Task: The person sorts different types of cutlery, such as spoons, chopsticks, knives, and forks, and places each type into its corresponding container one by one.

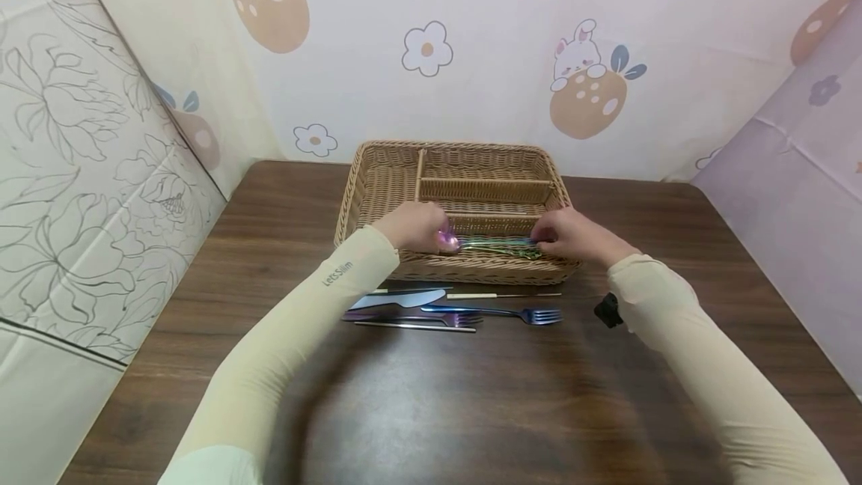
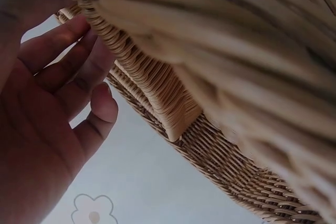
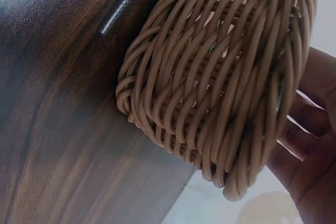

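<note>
Held: iridescent spoon point(image 1: 488, 243), bowl end pinched by left hand point(image 1: 412, 226), handle end pinched by right hand point(image 1: 574, 235); fingers of both curled about it, neither grip released. Lay crosswise, level, over near compartment of wicker cutlery tray point(image 1: 350, 193), just inside near wall; contact with tray floor could not be told.

Left wrist view: left fingers point(image 2: 79, 66) loosely bent beside woven rim, spoon not visible. Right wrist view: right hand at far side of rounded tray corner, one thin metal rod on the wood beside it.

Tray: three long compartments at right, one narrow cross compartment at left; stood at far middle of dark wooden table point(image 1: 202, 260).

Remaining, in near row just before tray: butter knife point(image 1: 404, 299), blue fork point(image 1: 501, 312), purple fork point(image 1: 417, 317), pale-handled chopstick point(image 1: 501, 295), dark chopstick point(image 1: 414, 326).

Step judged: placing spoon in near compartment. Next called for: lowering flat, loosening both pinches, withdrawing without snagging wicker.
</note>
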`<state>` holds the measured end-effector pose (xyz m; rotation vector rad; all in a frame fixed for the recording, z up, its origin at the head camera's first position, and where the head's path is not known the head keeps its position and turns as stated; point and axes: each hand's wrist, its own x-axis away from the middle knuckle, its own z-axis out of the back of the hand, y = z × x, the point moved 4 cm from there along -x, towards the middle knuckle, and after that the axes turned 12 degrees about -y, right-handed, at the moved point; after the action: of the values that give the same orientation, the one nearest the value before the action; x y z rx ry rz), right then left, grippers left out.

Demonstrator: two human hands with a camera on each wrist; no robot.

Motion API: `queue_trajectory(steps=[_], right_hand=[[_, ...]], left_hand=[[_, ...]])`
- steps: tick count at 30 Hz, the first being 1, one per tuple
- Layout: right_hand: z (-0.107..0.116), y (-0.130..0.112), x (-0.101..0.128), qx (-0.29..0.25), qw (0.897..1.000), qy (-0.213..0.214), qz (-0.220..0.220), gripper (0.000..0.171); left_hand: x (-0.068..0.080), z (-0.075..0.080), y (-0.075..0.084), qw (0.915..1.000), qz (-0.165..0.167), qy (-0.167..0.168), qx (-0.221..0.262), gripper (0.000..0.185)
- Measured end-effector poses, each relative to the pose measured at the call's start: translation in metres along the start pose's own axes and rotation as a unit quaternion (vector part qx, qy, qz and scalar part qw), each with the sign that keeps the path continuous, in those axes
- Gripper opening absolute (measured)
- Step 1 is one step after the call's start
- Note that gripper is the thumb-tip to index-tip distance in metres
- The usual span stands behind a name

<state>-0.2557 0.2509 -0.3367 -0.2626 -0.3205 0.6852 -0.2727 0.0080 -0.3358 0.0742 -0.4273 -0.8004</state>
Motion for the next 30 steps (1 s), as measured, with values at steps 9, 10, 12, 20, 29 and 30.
queue_trajectory(steps=[9, 10, 12, 20, 29, 30], right_hand=[[-0.009, 0.004, -0.011, 0.017, 0.999, -0.046, -0.018, 0.010], [-0.010, 0.005, -0.012, 0.019, 0.998, -0.050, -0.021, 0.010], [-0.012, 0.006, -0.013, 0.022, 0.998, -0.056, -0.025, 0.009], [-0.018, 0.008, -0.015, 0.032, 0.996, -0.075, -0.028, 0.008], [-0.019, 0.006, -0.019, 0.033, 0.995, -0.086, -0.026, 0.011], [-0.019, 0.006, -0.019, 0.033, 0.995, -0.087, -0.027, 0.011]], left_hand=[[-0.008, -0.007, -0.001, 0.9997, 0.008, -0.020, -0.012, 0.031], [-0.009, -0.007, -0.001, 0.9996, 0.009, -0.021, -0.013, 0.031], [-0.009, -0.008, -0.001, 0.9995, 0.011, -0.023, -0.018, 0.030], [-0.013, -0.008, 0.002, 0.9983, 0.012, -0.020, -0.053, 0.028], [-0.015, -0.011, -0.001, 0.9982, 0.020, -0.033, -0.046, 0.027], [-0.015, -0.011, 0.000, 0.9982, 0.020, -0.034, -0.044, 0.028]])
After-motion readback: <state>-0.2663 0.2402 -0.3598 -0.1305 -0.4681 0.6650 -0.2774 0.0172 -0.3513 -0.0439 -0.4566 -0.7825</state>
